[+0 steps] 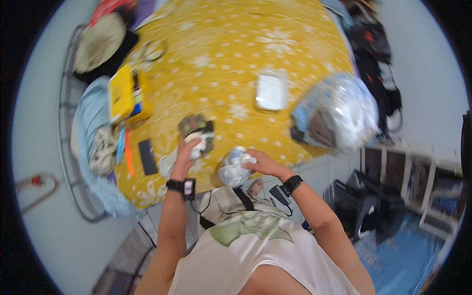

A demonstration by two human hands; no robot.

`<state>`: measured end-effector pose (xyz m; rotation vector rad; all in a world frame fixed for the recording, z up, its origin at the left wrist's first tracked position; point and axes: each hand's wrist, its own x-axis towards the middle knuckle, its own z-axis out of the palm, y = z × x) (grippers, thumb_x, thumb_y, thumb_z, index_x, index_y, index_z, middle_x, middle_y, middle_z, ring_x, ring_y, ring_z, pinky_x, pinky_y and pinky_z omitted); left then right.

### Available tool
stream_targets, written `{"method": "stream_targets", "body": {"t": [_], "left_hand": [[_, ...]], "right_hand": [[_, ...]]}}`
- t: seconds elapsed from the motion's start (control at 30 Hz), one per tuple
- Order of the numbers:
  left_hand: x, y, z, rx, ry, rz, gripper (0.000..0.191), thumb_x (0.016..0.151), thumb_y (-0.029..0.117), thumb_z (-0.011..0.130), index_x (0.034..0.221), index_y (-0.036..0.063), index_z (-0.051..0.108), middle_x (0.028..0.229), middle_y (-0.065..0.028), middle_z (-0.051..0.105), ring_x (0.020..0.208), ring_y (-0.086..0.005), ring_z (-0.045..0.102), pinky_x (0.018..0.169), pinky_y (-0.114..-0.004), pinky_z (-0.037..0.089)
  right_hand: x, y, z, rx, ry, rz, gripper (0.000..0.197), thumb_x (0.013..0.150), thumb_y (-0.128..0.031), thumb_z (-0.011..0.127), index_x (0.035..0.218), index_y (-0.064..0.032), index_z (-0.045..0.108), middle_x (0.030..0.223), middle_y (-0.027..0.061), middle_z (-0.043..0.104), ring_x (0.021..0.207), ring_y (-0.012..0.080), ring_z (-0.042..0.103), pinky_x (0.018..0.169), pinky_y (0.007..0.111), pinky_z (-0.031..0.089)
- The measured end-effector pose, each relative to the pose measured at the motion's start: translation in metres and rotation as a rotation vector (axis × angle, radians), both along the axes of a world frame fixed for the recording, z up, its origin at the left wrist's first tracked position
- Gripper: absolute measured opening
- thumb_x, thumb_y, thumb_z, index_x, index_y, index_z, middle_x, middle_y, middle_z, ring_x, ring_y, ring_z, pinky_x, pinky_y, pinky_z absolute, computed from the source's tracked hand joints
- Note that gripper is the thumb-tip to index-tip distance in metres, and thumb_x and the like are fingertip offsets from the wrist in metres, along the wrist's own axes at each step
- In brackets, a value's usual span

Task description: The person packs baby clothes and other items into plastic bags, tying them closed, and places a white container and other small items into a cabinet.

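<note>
My left hand point(187, 149) is closed around a crumpled white item point(198, 145), at the near side of a dark patterned cloth item point(192, 126) on the yellow flowered bed cover point(221, 84). My right hand point(262, 162) grips the top of a clear plastic bag point(233, 171) with something pale blue and white inside, at the cover's near edge. Between the left wrist and a dark flat rectangular object point(148, 157) lies another piece of clear plastic point(167, 164). Blur hides what the white item is.
A yellow box point(123, 97) with its top open stands at the left, near orange and blue strips point(129, 152). A white rectangular container point(272, 91) lies right of centre. A large filled plastic bag point(341, 110) sits at the right edge. Black bags hang along the right wall.
</note>
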<state>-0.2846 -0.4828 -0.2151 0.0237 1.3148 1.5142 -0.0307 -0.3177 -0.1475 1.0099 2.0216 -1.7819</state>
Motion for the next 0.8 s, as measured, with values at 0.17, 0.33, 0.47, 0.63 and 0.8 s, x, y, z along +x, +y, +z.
{"method": "stream_targets", "body": {"t": [0.17,0.33,0.47,0.63,0.8], "left_hand": [[0.068,0.028,0.034,-0.003,-0.096,-0.309,0.027,0.081,0.015,0.068,0.106,0.0052,0.064,0.095,-0.0028,0.067,0.082,-0.0129,0.064,0.069,-0.027,0.050],[0.150,0.102,0.090,0.095,-0.039,-0.567,0.027,0.081,0.012,0.067,0.106,0.0031,0.064,0.095,-0.0038,0.068,0.084,-0.0141,0.065,0.073,-0.028,0.051],[0.234,0.157,0.110,0.095,0.002,-0.661,0.029,0.081,0.011,0.068,0.108,0.0034,0.063,0.094,-0.0026,0.067,0.082,-0.0135,0.064,0.071,-0.027,0.051],[0.360,0.226,0.120,0.108,0.022,-0.851,0.027,0.082,0.013,0.069,0.107,0.0065,0.064,0.093,-0.0007,0.067,0.077,-0.0110,0.063,0.062,-0.025,0.048],[0.481,0.289,0.161,0.151,0.015,-1.044,0.024,0.082,0.015,0.069,0.105,0.0064,0.065,0.093,-0.0008,0.067,0.076,-0.0104,0.063,0.061,-0.024,0.047]], "right_hand": [[0.086,0.012,0.059,-0.093,0.032,0.034,0.044,0.088,-0.028,0.067,0.121,-0.0026,0.054,0.110,0.0110,0.060,0.083,0.0168,0.062,0.066,0.030,0.054],[0.204,0.029,0.076,-0.039,0.135,-0.236,0.044,0.086,-0.026,0.068,0.121,-0.0031,0.054,0.108,0.0114,0.060,0.082,0.0178,0.062,0.063,0.031,0.055],[0.296,0.040,0.097,0.090,0.252,-0.656,0.038,0.088,-0.023,0.065,0.119,-0.0030,0.056,0.106,0.0058,0.061,0.088,0.0146,0.060,0.066,0.029,0.054],[0.415,0.051,0.099,0.236,0.366,-1.131,0.030,0.088,-0.016,0.064,0.113,-0.0029,0.055,0.099,0.0049,0.061,0.088,0.0131,0.059,0.065,0.027,0.054],[0.496,0.064,0.099,0.385,0.546,-1.558,0.024,0.089,-0.014,0.063,0.110,-0.0028,0.055,0.098,0.0050,0.061,0.086,0.0127,0.060,0.063,0.027,0.054]]}}
